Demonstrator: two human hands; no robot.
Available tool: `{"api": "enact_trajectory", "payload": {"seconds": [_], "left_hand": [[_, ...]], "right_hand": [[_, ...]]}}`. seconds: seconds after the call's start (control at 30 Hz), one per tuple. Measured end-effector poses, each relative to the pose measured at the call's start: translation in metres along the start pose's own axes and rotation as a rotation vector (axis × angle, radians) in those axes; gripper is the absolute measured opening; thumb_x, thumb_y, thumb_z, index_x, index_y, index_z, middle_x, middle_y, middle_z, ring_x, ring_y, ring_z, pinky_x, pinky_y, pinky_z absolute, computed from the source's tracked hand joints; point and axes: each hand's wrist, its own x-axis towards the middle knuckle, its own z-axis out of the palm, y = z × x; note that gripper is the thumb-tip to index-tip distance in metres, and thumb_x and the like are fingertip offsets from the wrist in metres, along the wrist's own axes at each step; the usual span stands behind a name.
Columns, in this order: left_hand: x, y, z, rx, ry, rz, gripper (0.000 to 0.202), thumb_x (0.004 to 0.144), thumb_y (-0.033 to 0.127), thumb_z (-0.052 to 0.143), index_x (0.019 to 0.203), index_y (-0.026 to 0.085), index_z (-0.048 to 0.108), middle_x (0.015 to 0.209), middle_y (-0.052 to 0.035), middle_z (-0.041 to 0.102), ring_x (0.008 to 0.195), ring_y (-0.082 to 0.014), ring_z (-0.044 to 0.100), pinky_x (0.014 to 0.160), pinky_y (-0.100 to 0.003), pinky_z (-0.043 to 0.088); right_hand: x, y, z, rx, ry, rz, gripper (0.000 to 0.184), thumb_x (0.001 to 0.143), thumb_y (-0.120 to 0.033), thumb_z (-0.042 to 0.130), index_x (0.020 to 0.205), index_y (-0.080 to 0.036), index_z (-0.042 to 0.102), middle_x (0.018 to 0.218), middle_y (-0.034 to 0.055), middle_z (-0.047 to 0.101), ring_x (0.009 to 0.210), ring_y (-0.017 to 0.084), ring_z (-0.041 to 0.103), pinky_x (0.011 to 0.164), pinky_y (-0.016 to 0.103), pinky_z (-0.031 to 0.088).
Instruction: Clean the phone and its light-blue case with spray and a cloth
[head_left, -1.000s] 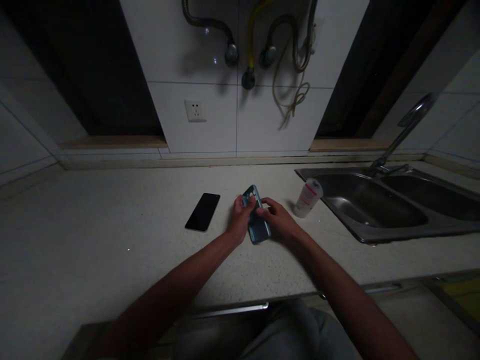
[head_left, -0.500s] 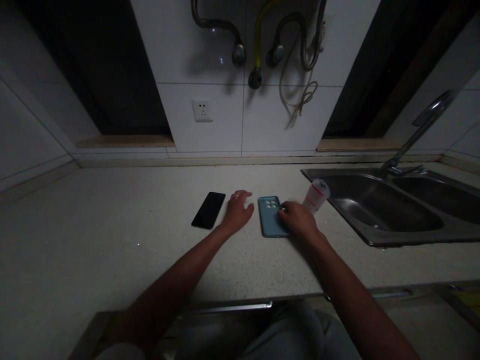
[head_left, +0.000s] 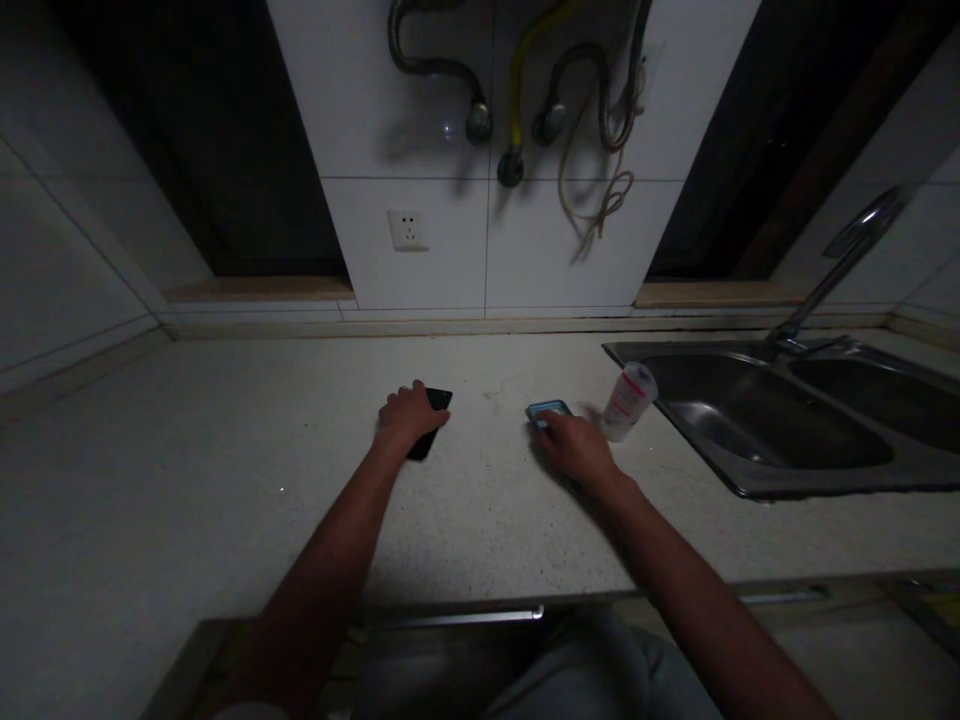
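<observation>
Speckled countertop [head_left: 472, 530]: splayed left hand [head_left: 406, 412] spans a flat phone [head_left: 422, 445], right hand [head_left: 580, 449] clasps a blue case [head_left: 552, 407].

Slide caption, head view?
Left hand over a black phone, right hand holding a blue case near a cup.

On the right of the counter [head_left: 187, 450], a translucent cup [head_left: 628, 402] with red markings, near the rim of a steel double-basin sink [head_left: 765, 483] with a curved tap [head_left: 812, 297]. On the white-tiled wall [head_left: 420, 280] behind, a power socket [head_left: 408, 230], a yellow hose [head_left: 515, 95] between two dark hoses [head_left: 442, 67], and a looped pale cord [head_left: 615, 195]. To either side, a dark recess [head_left: 202, 130], perhaps a window, too dim to tell.
</observation>
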Motion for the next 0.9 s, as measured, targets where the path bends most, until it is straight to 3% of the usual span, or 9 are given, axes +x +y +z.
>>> {"api": "enact_trajectory", "payload": {"seconds": [0.1, 0.17, 0.3, 0.4, 0.57, 0.63, 0.77, 0.9], "left_hand": [[0.004, -0.003, 0.0, -0.075, 0.011, -0.012, 0.052, 0.056, 0.043, 0.081, 0.098, 0.016, 0.064, 0.114, -0.0295, 0.064, 0.114, -0.0506, 0.057, 0.092, -0.057, 0.044], [0.004, -0.002, 0.001, -0.163, -0.004, -0.046, 0.044, 0.048, 0.04, 0.085, 0.08, 0.019, 0.063, 0.104, -0.0276, 0.067, 0.111, -0.053, 0.059, 0.091, -0.059, 0.044], [-0.002, 0.003, 0.003, -0.27, -0.104, -0.076, 0.046, 0.04, 0.039, 0.089, 0.063, 0.022, 0.053, 0.093, -0.0234, 0.069, 0.113, -0.0527, 0.059, 0.094, -0.059, 0.042], [-0.007, 0.008, 0.007, -0.381, -0.116, -0.07, 0.052, 0.036, 0.034, 0.09, 0.067, 0.023, 0.049, 0.097, -0.021, 0.07, 0.117, -0.0488, 0.058, 0.097, -0.056, 0.042], [-0.006, 0.012, 0.015, -0.645, -0.086, -0.079, 0.06, 0.033, 0.017, 0.09, 0.073, 0.024, 0.046, 0.1, -0.0163, 0.069, 0.121, -0.0427, 0.056, 0.094, -0.045, 0.046], [-0.004, 0.013, 0.02, -0.726, -0.126, -0.055, 0.057, 0.035, 0.018, 0.091, 0.074, 0.023, 0.049, 0.091, -0.012, 0.07, 0.109, -0.0378, 0.063, 0.087, -0.042, 0.05], [-0.007, 0.021, 0.031, -0.966, -0.35, 0.01, 0.04, 0.05, 0.025, 0.09, 0.076, 0.018, 0.06, 0.075, -0.0071, 0.068, 0.074, -0.0251, 0.067, 0.069, -0.037, 0.054], [-0.019, 0.039, 0.04, -1.38, -0.405, -0.063, 0.039, 0.058, 0.026, 0.089, 0.088, 0.019, 0.066, 0.075, -0.0052, 0.07, 0.064, -0.0191, 0.064, 0.067, -0.037, 0.056]], "right_hand": [[-0.001, -0.004, 0.006, 0.126, 0.004, -0.113, 0.038, 0.098, -0.045, 0.047, 0.12, -0.023, 0.069, 0.108, 0.0113, 0.075, 0.095, 0.027, 0.071, 0.078, 0.034, 0.05], [-0.003, -0.005, 0.006, 0.183, -0.024, -0.187, 0.039, 0.095, -0.047, 0.054, 0.122, -0.022, 0.069, 0.112, 0.0111, 0.075, 0.1, 0.027, 0.07, 0.083, 0.034, 0.051], [-0.002, -0.001, 0.006, 0.157, -0.056, -0.194, 0.036, 0.092, -0.025, 0.056, 0.126, -0.026, 0.068, 0.117, 0.0094, 0.074, 0.104, 0.027, 0.07, 0.086, 0.037, 0.052], [0.001, 0.004, 0.006, 0.113, -0.03, -0.101, 0.042, 0.089, -0.016, 0.056, 0.128, -0.026, 0.068, 0.12, 0.0102, 0.073, 0.105, 0.028, 0.07, 0.086, 0.039, 0.053], [0.002, 0.005, 0.005, 0.135, -0.015, -0.085, 0.043, 0.087, -0.015, 0.056, 0.128, -0.022, 0.067, 0.117, 0.011, 0.074, 0.104, 0.027, 0.07, 0.089, 0.037, 0.051], [0.0, 0.002, 0.004, 0.151, -0.035, -0.115, 0.042, 0.088, -0.017, 0.055, 0.127, -0.021, 0.068, 0.112, 0.0108, 0.075, 0.098, 0.025, 0.071, 0.087, 0.035, 0.051], [-0.002, -0.004, 0.002, 0.174, -0.046, -0.176, 0.039, 0.088, -0.019, 0.055, 0.124, -0.021, 0.069, 0.108, 0.0103, 0.076, 0.094, 0.023, 0.071, 0.085, 0.032, 0.049], [-0.003, -0.006, 0.001, 0.187, -0.044, -0.165, 0.037, 0.089, -0.02, 0.053, 0.122, -0.02, 0.07, 0.107, 0.0106, 0.077, 0.094, 0.023, 0.071, 0.084, 0.033, 0.049]]}}
